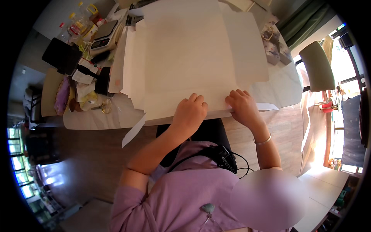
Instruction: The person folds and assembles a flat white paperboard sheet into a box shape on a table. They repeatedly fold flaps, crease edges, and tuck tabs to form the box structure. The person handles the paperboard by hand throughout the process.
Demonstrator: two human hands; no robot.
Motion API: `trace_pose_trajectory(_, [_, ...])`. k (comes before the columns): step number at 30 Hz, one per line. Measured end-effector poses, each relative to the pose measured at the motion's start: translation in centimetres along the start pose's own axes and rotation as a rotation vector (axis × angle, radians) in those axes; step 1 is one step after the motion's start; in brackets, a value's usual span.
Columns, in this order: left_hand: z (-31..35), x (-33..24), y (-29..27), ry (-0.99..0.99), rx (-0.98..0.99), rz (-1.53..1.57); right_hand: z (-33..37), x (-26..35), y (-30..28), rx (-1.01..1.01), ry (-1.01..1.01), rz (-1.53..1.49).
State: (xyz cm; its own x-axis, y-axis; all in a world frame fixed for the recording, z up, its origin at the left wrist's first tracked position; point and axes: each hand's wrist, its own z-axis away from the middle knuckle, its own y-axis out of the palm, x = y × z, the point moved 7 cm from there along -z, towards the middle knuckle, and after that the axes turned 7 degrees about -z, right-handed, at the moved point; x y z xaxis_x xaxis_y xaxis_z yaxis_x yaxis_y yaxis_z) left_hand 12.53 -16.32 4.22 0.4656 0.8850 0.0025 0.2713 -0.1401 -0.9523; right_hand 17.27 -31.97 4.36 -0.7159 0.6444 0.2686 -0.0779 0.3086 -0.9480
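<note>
A large white cardboard sheet (185,50) with cut flaps along its sides lies across the table in front of me. My left hand (191,112) has its fingers curled over the near edge, a little left of the sheet's right part. Further right, my right hand (242,106) grips the same edge, fingers bent and knuckles up. Between and beside the hands, the near strip of cardboard bends along the table's front edge. One narrow flap (133,130) sticks out past the table at the near left corner. My thumbs are mostly hidden.
Left of the sheet stand a black stand (103,81), a kitchen scale (106,31), several bottles (77,26) and scissors (105,106) on the marble-patterned table (96,118). Patterned small boxes (272,53) sit at the right. A chair (317,65) is beyond the table's right end.
</note>
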Motion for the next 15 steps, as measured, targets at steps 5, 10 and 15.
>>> trace_pose_trajectory(5, [0.5,-0.9,0.3,-0.067,-0.055,-0.044,1.9,1.2,0.5,-0.276,-0.06,-0.009])
trace_pose_trajectory(10, [-0.5,-1.4,0.3,-0.025,-0.031,0.045,2.4,0.4,0.8,-0.302,0.001,-0.097])
trace_pose_trajectory(15, [-2.5,-3.7,1.4,-0.004,0.007,0.042,1.4,0.1,0.3,-0.202,-0.026,-0.137])
